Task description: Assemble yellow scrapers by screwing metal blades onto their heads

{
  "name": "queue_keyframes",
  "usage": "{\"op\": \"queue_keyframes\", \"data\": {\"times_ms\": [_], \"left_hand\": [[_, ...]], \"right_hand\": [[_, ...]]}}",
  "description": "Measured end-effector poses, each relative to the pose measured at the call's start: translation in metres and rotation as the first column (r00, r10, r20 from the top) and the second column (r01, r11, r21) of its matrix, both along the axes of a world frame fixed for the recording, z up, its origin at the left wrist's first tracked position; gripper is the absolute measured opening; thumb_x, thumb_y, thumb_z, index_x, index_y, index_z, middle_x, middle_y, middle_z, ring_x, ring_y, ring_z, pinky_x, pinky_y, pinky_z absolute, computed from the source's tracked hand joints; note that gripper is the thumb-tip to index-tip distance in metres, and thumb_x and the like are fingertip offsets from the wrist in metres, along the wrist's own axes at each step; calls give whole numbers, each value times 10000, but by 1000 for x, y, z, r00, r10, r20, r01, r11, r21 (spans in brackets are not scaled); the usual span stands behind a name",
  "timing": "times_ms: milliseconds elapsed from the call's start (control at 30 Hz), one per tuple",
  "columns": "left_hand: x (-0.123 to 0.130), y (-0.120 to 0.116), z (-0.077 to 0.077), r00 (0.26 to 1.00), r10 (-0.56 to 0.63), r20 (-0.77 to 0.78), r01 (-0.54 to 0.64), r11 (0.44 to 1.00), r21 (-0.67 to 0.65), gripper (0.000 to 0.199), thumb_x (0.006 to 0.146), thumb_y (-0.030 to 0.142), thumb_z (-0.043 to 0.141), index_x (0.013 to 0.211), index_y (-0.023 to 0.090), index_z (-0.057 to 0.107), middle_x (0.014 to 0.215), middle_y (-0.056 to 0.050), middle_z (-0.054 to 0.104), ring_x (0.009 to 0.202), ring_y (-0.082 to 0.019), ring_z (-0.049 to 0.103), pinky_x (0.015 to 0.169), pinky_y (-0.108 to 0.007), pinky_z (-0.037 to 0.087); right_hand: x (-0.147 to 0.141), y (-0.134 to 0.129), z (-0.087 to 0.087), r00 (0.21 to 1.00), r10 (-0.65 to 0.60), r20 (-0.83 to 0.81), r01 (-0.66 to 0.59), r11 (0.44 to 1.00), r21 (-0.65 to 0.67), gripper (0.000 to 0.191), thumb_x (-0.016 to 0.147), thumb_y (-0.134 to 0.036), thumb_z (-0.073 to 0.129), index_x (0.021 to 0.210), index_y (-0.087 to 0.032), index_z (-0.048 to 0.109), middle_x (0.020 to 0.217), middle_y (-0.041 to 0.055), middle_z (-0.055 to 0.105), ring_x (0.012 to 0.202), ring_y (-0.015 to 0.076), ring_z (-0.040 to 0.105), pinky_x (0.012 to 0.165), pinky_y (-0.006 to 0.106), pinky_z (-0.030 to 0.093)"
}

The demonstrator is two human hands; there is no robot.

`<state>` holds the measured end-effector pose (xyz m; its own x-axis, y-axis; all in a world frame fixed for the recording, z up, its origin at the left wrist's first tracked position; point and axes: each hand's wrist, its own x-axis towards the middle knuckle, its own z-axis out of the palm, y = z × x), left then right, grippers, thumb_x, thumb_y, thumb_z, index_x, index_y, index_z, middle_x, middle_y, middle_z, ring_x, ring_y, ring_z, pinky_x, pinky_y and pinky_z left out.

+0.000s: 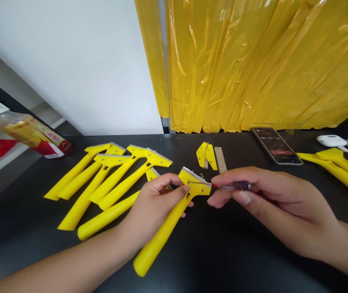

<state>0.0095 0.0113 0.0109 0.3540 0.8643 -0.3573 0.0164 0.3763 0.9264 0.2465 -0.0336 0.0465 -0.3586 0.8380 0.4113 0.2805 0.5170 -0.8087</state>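
Observation:
My left hand (155,203) is closed around the neck of a yellow scraper (167,228), its handle slanting down toward me and its bladed head turned up. Between the thumb and fingers of my right hand (277,207) is a small screwdriver (235,186) with a dark handle. Its thin shaft points left, and the tip meets the scraper head at the left screw. A second screw shows on the right of the head. Just behind the head lie several tiny screws or nuts (202,176), partly hidden.
Several yellow scrapers (125,183) lie on the black table left of my hands. Behind are yellow head plates (211,156) and a flat strip (220,159). A phone (276,144), more yellow handles (341,169) and a white earphone case (331,141) are right. A bottle (35,132) stands left.

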Motion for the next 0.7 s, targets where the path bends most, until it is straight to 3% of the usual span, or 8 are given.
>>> {"op": "queue_keyframes", "data": {"times_ms": [100, 233, 333, 433, 533, 600, 700], "left_hand": [[0, 1, 0, 1000, 9, 2, -9, 1000, -22, 245, 872, 393, 836, 916, 202, 689, 897, -20, 754, 828, -222, 791, 625, -262, 628], [0, 2, 0, 1000, 15, -8, -16, 1000, -24, 242, 878, 384, 831, 907, 204, 673, 880, -10, 741, 820, -221, 796, 615, -253, 623], [1, 1, 0, 1000, 22, -8, -22, 1000, -7, 239, 878, 382, 829, 898, 206, 669, 857, -1, 724, 810, -218, 792, 609, -252, 622], [1, 1, 0, 1000, 25, -15, -25, 1000, -1, 241, 878, 385, 827, 890, 206, 666, 849, -2, 721, 812, -223, 795, 609, -252, 620], [2, 1, 1, 999, 30, -21, -30, 1000, -2, 234, 886, 382, 818, 917, 207, 667, 872, -9, 730, 821, -228, 801, 616, -253, 620], [1, 2, 1, 999, 33, -27, -33, 999, 8, 232, 887, 380, 816, 923, 208, 665, 879, -6, 726, 821, -225, 799, 615, -251, 619], [1, 2, 0, 999, 29, -30, -29, 1000, 11, 233, 886, 379, 820, 917, 211, 662, 874, 6, 715, 810, -214, 794, 610, -246, 617]], "right_hand": [[3, 2, 2, 971, -142, 192, 85, 957, 278, 196, 965, -154, 737, 1143, -227, 702, 948, 33, 815, 825, 175, 779, 746, 278, 629], [3, 2, 1, 915, -212, 344, 47, 901, 430, 132, 1002, -94, 613, 1087, -192, 637, 870, 44, 744, 738, 177, 689, 664, 321, 552], [2, 1, 1, 796, -313, 517, -21, 841, 541, 145, 1023, -102, 559, 1143, -162, 614, 906, 84, 745, 770, 236, 682, 668, 389, 524], [0, -2, 4, 700, -385, 602, -78, 796, 601, 64, 1035, -129, 564, 1051, -175, 605, 868, 73, 720, 754, 252, 668, 674, 417, 481], [-2, -4, 6, 635, -455, 624, -85, 762, 642, 169, 1058, -211, 586, 890, -214, 574, 756, 24, 650, 665, 228, 612, 647, 414, 423], [-3, -5, 6, 621, -483, 617, -53, 759, 649, 132, 1062, -242, 587, 939, -194, 593, 787, 38, 653, 686, 238, 614, 645, 415, 412], [-4, -6, 5, 631, -451, 631, -68, 778, 624, 104, 1049, -159, 558, 953, -189, 582, 823, 48, 654, 711, 242, 619, 645, 412, 398]]}}
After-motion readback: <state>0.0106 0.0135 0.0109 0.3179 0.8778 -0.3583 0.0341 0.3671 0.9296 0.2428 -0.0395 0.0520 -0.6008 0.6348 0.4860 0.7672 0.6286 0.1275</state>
